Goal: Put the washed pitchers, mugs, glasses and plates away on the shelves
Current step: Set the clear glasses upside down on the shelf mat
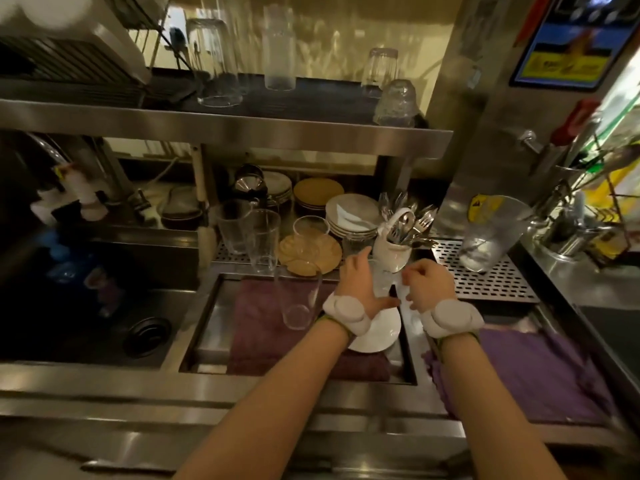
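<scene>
My left hand is curled round a small clear glass just above a white plate. Close beside it, my right hand pinches a second clear, blurred glass piece. The plate lies on a purple towel in a steel tray, next to a tall upright glass. Behind stand two clear pitchers, a glass on a brown plate and a stack of white plates. Another pitcher stands on the perforated drain at the right.
The steel upper shelf carries several upturned glasses. A white holder full of cutlery stands just beyond my hands. A dark sink lies to the left, a purple cloth to the right, and a steel machine at the back right.
</scene>
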`<state>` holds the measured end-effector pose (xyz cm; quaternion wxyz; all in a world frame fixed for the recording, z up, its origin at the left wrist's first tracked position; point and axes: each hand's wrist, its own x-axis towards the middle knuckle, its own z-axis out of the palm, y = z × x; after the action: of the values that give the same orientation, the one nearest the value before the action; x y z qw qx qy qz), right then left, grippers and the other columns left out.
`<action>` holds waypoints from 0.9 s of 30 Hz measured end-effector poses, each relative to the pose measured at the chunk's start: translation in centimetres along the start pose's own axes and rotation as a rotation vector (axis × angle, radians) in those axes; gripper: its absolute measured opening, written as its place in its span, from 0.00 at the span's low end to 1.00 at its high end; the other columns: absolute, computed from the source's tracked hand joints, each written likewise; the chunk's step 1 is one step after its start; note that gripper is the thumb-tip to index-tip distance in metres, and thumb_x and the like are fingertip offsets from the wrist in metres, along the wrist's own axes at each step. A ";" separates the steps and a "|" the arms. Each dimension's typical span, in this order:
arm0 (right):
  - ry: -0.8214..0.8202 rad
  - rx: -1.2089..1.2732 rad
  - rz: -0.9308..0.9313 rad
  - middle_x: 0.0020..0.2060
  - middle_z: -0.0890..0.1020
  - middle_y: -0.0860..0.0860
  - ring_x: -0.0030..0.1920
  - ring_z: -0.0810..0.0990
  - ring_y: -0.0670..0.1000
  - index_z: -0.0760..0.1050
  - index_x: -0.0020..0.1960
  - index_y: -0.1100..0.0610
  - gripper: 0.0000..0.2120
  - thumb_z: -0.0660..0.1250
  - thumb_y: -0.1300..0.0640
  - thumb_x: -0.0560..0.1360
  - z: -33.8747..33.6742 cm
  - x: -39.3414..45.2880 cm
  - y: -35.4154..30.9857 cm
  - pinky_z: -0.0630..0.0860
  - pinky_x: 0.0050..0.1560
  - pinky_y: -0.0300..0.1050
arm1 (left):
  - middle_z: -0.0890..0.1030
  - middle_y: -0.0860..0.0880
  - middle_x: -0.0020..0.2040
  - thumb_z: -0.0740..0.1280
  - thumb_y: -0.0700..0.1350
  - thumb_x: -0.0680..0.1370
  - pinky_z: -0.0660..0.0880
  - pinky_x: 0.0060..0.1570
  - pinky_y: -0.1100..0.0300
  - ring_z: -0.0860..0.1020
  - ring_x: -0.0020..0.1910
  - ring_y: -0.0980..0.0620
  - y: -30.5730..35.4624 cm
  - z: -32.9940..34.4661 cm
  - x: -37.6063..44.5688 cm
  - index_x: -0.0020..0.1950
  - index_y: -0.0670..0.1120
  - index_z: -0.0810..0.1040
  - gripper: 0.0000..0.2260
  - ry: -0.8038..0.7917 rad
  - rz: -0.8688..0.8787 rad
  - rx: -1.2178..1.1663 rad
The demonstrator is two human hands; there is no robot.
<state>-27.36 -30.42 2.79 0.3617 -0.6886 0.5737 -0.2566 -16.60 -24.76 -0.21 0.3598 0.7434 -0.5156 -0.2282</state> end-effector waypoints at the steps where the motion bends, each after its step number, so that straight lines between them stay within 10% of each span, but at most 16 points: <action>1: -0.011 -0.001 0.034 0.46 0.81 0.60 0.45 0.80 0.62 0.72 0.33 0.50 0.12 0.58 0.62 0.72 0.1 0.0 0.7 0.80 0.45 0.57 | 0.57 0.42 0.72 0.77 0.50 0.65 0.62 0.67 0.48 0.58 0.71 0.41 0.0 0.4 0.2 0.75 0.45 0.50 0.49 -0.015 -0.010 0.010; 9: -0.189 0.013 0.259 0.38 0.80 0.60 0.27 0.74 0.54 0.73 0.37 0.58 0.09 0.59 0.64 0.74 1.9 -0.4 3.8 0.73 0.29 0.43 | 0.62 0.43 0.70 0.74 0.40 0.67 0.69 0.59 0.45 0.61 0.69 0.40 0.1 1.1 1.5 0.74 0.51 0.50 0.43 0.021 -0.112 0.072; 20: -0.200 -0.218 0.290 0.56 0.80 0.61 0.55 0.80 0.59 0.69 0.62 0.64 0.16 0.51 0.55 0.81 2.5 -0.9 2.7 0.76 0.54 0.52 | 0.62 0.45 0.69 0.74 0.45 0.66 0.71 0.59 0.46 0.63 0.68 0.45 1.4 -1.2 -0.3 0.73 0.48 0.52 0.42 0.141 0.046 -0.037; 24: -0.122 0.015 0.324 0.49 0.81 0.65 0.51 0.81 0.63 0.76 0.53 0.69 0.37 0.43 0.38 0.79 2.5 -0.9 1.7 0.77 0.55 0.57 | 0.63 0.47 0.66 0.76 0.46 0.65 0.67 0.63 0.55 0.64 0.66 0.49 2.4 -2.1 -1.1 0.72 0.48 0.55 0.42 0.293 0.143 -0.178; 27: -0.248 0.260 0.359 0.33 0.83 0.64 0.34 0.84 0.63 0.78 0.42 0.66 0.45 0.40 0.27 0.71 2.0 -0.9 0.0 0.81 0.34 0.55 | 0.65 0.49 0.63 0.76 0.46 0.63 0.67 0.63 0.60 0.66 0.64 0.52 2.3 -2.1 -1.7 0.71 0.51 0.56 0.42 0.409 0.165 -0.309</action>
<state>-26.02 -29.11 1.61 0.5545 -0.5497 0.6001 -0.1738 -17.17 -23.03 2.83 0.5832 0.6657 -0.4499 -0.1194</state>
